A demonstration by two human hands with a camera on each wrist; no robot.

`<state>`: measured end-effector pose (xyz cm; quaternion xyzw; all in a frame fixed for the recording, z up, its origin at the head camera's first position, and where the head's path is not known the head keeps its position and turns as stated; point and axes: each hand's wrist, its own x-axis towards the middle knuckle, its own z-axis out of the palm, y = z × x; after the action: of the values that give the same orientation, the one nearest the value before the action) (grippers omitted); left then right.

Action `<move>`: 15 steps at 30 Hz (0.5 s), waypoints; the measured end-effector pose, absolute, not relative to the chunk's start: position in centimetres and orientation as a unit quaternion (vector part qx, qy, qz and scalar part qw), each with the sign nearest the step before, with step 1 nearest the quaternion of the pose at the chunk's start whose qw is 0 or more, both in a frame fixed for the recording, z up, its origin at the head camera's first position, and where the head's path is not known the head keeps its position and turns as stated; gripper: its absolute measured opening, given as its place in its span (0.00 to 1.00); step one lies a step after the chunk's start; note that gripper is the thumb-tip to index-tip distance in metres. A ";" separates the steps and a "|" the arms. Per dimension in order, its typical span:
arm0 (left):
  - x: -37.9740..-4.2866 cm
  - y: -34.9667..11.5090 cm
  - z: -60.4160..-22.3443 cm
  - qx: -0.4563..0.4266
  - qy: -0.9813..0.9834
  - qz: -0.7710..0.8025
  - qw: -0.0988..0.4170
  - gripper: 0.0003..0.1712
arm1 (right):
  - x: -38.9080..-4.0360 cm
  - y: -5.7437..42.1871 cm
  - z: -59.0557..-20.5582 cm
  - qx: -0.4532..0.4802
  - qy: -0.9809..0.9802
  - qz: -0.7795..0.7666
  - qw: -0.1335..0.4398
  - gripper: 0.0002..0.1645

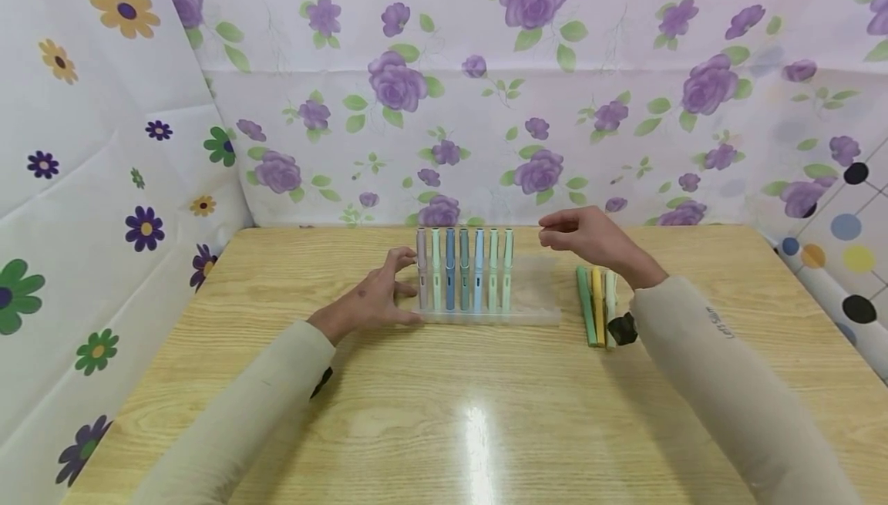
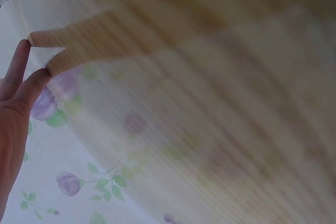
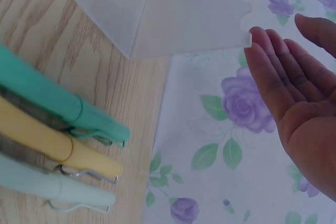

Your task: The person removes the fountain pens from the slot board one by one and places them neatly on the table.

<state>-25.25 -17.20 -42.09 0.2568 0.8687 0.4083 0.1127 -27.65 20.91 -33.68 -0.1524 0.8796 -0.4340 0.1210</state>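
From the head view, a clear stand [image 1: 534, 318] stood on the wood-grained worktop [image 1: 375, 412], towards its far edge, with seven pens [image 1: 465, 281] standing side by side along its left and middle part. Counted from the left, they were mauve, pale green, dark blue, grey-green, light blue and two more of pale green. The left grip [image 1: 375, 298] had hold of the stand's left end, spread wide, its thumb by the front base and its fingers bent at the side. The right grip [image 1: 591, 241] hung near the stand's upper right corner, fingers loosely bent with a gap to the thumb, and held nothing. Just beside the stand, on the right, a green pen [image 1: 586, 304], a yellow pen [image 1: 597, 304] and a pale pen [image 1: 611, 297] lay in a row on the worktop. A cloth [image 1: 319, 143] printed with purple roses hung behind.

From the left wrist, two fingertips met the see-through panel of the stand, which mirrored them; most of that view was blurred.

From the right wrist, the right grip showed its palm, fingers nearly straight and thumb held apart. One fingertip lined up with the stand's corner; whether they touched, I could not tell. The loose pens' clips showed clearly.
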 end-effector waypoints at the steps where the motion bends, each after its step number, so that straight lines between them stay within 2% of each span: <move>1: -25.3 -17.2 -42.1 0.258 0.869 0.407 0.112 0.58 | -27.7 20.7 -33.7 -0.158 0.879 -0.433 0.120 0.29; 7: -25.2 -17.3 -42.0 0.250 0.869 0.411 0.115 0.57 | -28.0 19.4 -34.0 -0.182 0.879 -0.425 0.116 0.31; 15: -25.1 -17.2 -42.0 0.256 0.865 0.417 0.113 0.56 | -28.3 17.9 -34.9 -0.190 0.880 -0.421 0.113 0.29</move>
<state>-25.13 -17.15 -42.02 0.2555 0.8648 0.4172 0.1130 -28.29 17.88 -34.85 -0.1904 0.8796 -0.4210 0.1135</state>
